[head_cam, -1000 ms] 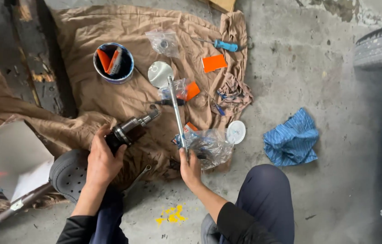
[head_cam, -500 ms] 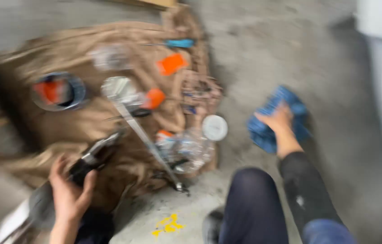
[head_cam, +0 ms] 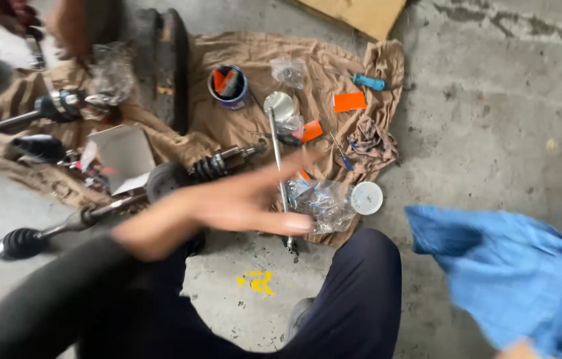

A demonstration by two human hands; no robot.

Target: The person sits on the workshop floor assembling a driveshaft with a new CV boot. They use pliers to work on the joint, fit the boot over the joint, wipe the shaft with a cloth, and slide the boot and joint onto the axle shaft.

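— Two hands showed from where I watched: the left hand (head_cam: 241, 199) stretched open, fingers (head_cam: 294, 224) spread, over the long metal rod (head_cam: 277, 159) on the brown cloth (head_cam: 181, 126).

— And the right hand (head_cam: 519, 348)?

— Barely visible at the lower edge under the blue rag (head_cam: 513, 272); I could not tell its fingers' state. The rag hung above the concrete floor (head_cam: 493, 133).

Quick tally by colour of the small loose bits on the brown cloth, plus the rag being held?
Orange pieces: 2, a flat card and a small piece
Blue: 2, a short blue tube and the blue rag, lifted by the right hand
White: 1, a round lid
Total: 5
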